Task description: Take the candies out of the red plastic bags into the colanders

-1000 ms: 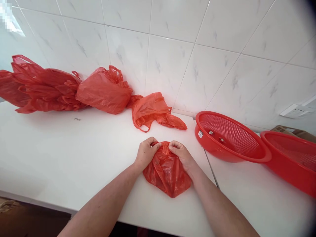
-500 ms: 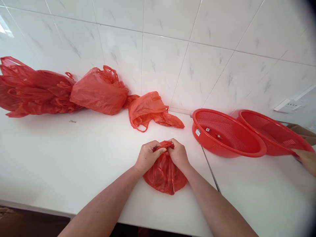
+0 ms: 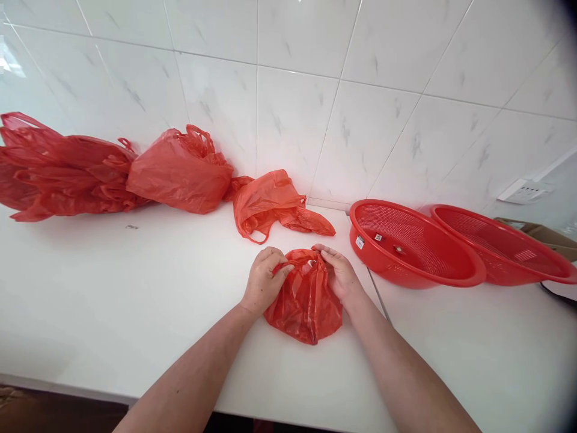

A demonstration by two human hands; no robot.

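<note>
A small red plastic bag (image 3: 304, 307) lies bunched on the white counter (image 3: 112, 307) in front of me. My left hand (image 3: 262, 279) pinches the bag's top edge on its left side. My right hand (image 3: 340, 273) grips the top edge on the right, fingers partly spread over the plastic. Both hands rest low on the counter with the bag's mouth between them. What is inside the bag cannot be seen.
Three more red plastic bags (image 3: 180, 171) lie along the tiled wall at the back left. Two red perforated baskets (image 3: 412, 246) (image 3: 505, 249) stand at the right, the second tilted behind the first. A wall socket (image 3: 523, 190) and a brown box (image 3: 547, 231) sit far right.
My hands have drawn slightly apart at the bag's top, spreading the plastic. The second basket was moved left against the first by another person's hand, which has left the view.
</note>
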